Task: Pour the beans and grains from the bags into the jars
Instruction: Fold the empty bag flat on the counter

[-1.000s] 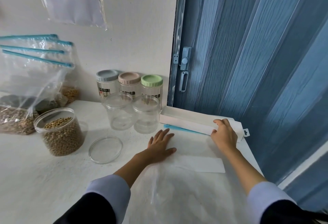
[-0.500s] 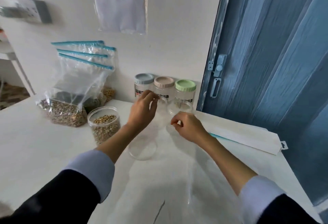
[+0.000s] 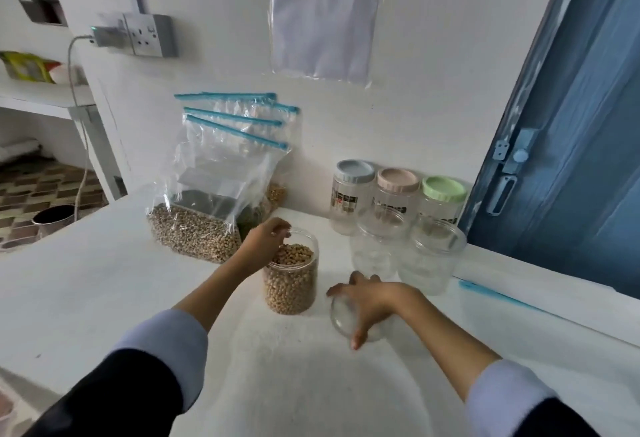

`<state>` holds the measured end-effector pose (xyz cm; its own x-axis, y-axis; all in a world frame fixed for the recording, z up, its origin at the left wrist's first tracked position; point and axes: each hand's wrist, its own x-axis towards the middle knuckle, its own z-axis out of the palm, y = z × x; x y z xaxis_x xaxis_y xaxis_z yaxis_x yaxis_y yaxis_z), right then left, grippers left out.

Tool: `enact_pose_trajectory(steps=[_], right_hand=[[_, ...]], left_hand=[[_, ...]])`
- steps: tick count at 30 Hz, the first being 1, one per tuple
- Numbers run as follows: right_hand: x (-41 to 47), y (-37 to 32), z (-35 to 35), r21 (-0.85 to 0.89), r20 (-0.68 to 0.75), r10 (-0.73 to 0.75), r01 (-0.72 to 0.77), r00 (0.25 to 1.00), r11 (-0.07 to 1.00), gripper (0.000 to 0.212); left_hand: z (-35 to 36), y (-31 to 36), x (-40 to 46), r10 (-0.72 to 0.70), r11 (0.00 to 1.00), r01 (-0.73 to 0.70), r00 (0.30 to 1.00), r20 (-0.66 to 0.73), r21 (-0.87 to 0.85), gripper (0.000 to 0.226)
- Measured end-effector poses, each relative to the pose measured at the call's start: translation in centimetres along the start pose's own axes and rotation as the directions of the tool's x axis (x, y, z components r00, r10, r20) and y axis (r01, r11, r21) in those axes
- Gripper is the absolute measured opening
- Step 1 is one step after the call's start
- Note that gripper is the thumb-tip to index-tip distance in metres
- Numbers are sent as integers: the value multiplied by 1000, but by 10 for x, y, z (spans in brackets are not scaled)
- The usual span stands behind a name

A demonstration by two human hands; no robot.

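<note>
Both hands down on the white counter (image 3: 104, 284): one at the filled jar, one on a loose clear lid.

Left hand (image 3: 263, 241) rests over the rim of the open jar of beans (image 3: 291, 277), fingers curled loosely at its mouth; whether they actually grip the rim cannot be told. Right hand (image 3: 367, 301) is spread wide, palm down, fingertips around the clear lid (image 3: 343, 315) lying flat on the counter just right of that jar. Two empty open jars (image 3: 429, 256) stand behind the right hand, three capped jars (image 3: 394, 190) in a row against the wall. Zip bags (image 3: 207, 201) of beans and grains lean on the wall, behind and left of the filled jar, blue seals up.
</note>
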<state>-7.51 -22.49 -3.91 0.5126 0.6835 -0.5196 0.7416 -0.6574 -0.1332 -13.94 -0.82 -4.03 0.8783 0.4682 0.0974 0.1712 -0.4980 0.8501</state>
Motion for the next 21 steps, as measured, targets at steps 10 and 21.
enact_pose_trajectory(steps=[10,21], right_hand=[[28,-63,-60,462,-871,407,736,273,495,90],[68,-76,20,716,-637,365,696,679,-46,84]], left_hand=[[0,-24,7,-78,865,164,978,195,-473,45],[-9,-36,6,42,727,274,897,440,-630,41]])
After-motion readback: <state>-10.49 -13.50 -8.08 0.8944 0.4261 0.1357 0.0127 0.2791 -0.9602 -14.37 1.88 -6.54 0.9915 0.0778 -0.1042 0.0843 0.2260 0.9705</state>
